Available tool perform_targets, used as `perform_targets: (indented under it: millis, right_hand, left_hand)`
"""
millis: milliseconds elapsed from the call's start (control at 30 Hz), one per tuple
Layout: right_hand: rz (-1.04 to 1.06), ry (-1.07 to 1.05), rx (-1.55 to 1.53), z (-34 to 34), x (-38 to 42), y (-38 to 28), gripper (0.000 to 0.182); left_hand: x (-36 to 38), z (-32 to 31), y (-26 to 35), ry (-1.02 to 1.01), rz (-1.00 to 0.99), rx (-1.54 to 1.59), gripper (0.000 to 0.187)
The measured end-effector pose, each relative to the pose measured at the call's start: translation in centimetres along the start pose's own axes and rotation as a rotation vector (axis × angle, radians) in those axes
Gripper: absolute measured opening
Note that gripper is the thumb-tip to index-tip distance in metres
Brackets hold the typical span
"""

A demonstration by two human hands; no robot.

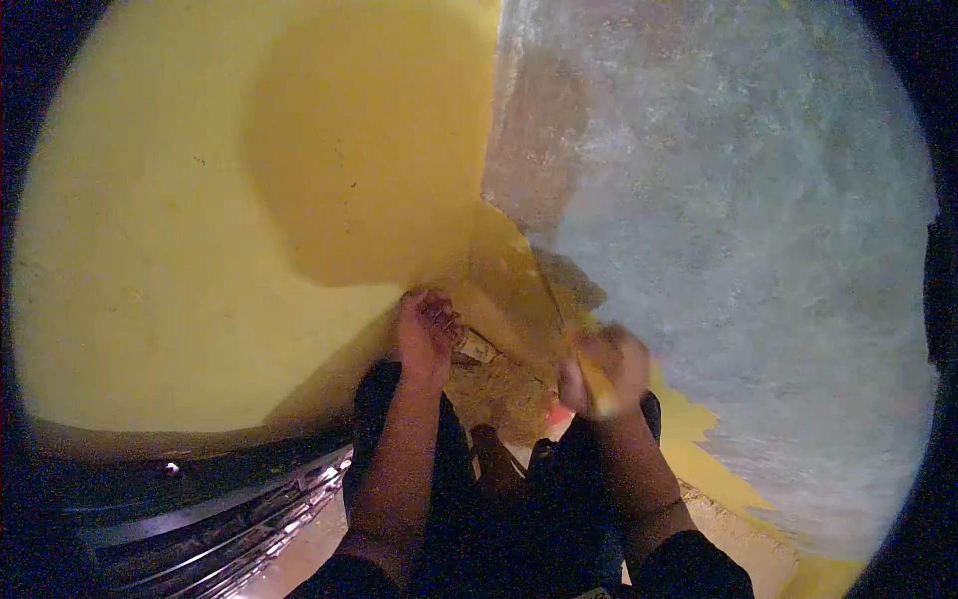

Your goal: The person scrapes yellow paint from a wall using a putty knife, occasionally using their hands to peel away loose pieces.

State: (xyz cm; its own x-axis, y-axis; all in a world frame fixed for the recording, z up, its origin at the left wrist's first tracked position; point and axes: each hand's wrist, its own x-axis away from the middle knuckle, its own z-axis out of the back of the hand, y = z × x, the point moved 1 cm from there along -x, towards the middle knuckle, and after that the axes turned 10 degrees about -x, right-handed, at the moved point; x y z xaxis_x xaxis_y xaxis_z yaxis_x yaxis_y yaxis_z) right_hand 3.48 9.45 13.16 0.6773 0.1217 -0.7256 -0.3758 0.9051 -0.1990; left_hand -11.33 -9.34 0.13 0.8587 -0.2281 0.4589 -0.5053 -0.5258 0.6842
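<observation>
Meeting at a seam, yellow wall (130,230) stands left and mottled blue-grey wall (738,220) right. Right hand (621,367), motion-blurred and nearer the blue-grey wall, appears closed around a slim yellow-orange tool (597,385), long axis slanting from upper left to lower right; left hand (427,334), fingers curled, sits beside a small pale block (477,347), hold on it unclear.

Left wall (150,250) on one side, right wall (758,250) on the other, corner (486,180) between 'em. Left hand (429,334)'s in front of the left one, right hand (624,364)'s by the right one, some tool (597,384) in it. Bars (215,534) sit near left.
</observation>
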Motion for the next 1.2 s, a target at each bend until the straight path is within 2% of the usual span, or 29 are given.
perform_targets:
  millis: [33, 67, 133, 233, 367, 500, 600, 667, 700, 767, 867, 900, 967, 1000, 1067, 1100, 1167, 1200]
  right_hand:
    - [-0.344, -0.216, 0.034, -1.2, -0.9, 0.6, 0.024]
    - [-0.348, -0.211, 0.037, -2.0, 0.1, 1.6, 0.024]
    - [-0.143, -0.008, -0.069, -3.6, 2.0, 3.7, 0.024]
    - [-0.102, 0.074, -0.211, -0.1, 2.0, 0.9, 0.026]
    - [-0.152, -0.007, -0.084, -2.4, 0.9, 2.2, 0.026]
    - [-0.223, -0.050, -0.166, -4.2, 0.9, 3.4, 0.026]
    - [-0.103, 0.025, -0.189, -1.3, 1.1, 0.7, 0.027]
    - [0.116, 0.174, -0.151, -0.9, 0.4, -0.1, 0.027]
    - [0.110, 0.173, -0.152, -1.9, 0.9, 0.9, 0.027]
    - [-0.099, -0.003, -0.065, -4.6, 1.1, 3.5, 0.024]
    - [-0.175, 0.010, -0.092, -2.5, 0.7, 1.5, 0.021]
    - [-0.160, 0.000, -0.098, -1.5, 0.0, 0.6, 0.021]
    - [-0.035, 0.150, -0.212, 0.1, -0.4, -1.0, 0.016]
    - [-0.033, 0.135, -0.214, -0.4, -0.5, -0.5, 0.016]
    - [-0.059, -0.043, 0.023, -2.5, -1.3, 1.3, 0.019]
    - [-0.092, -0.103, 0.006, -3.0, -0.9, 1.2, 0.019]
    - [-0.314, 0.031, -0.251, -4.7, -1.0, 1.3, 0.027]
    - [-0.318, 0.035, -0.250, -4.6, -0.8, 1.0, 0.027]
  left_hand:
    - [-0.5, 0.2, -0.1, -0.060, -0.008, 0.007, 0.028]
    - [-0.7, 0.1, -0.3, -0.123, -0.015, 0.015, 0.032]
    - [0.0, -0.7, 0.2, -0.148, -0.009, 0.001, 0.035]
    - [-0.5, -0.5, 0.3, -0.170, 0.007, -0.001, 0.039]
    - [-1.1, -0.3, -0.4, -0.104, 0.004, -0.006, 0.041]
    - [-0.6, -0.9, 0.0, -0.064, 0.027, -0.019, 0.042]
    - [-1.3, -0.3, -0.5, -0.078, -0.012, 0.022, 0.041]
    - [-1.7, -0.1, -0.7, -0.063, 0.061, 0.037, 0.040]
    - [-1.8, 0.1, -0.9, -0.060, 0.065, 0.033, 0.040]
    - [-1.8, 0.4, -1.0, -0.181, 0.043, 0.082, 0.038]
    - [-2.1, 0.4, -0.8, -0.152, 0.055, 0.077, 0.036]
    - [-2.1, 0.2, -0.7, -0.144, 0.047, 0.092, 0.036]
    - [-1.9, 0.2, -1.1, -0.112, 0.041, 0.051, 0.036]
    - [-2.0, 0.1, -1.3, -0.103, 0.047, 0.063, 0.036]
    - [-2.4, -0.1, -1.6, -0.060, 0.046, 0.107, 0.035]
    - [-1.6, 0.4, -2.6, -0.013, 0.098, 0.117, 0.035]
    - [-1.5, -0.4, -1.0, -0.111, -0.014, 0.008, 0.034]
    - [-1.7, -0.5, -0.6, -0.114, -0.012, 0.003, 0.034]
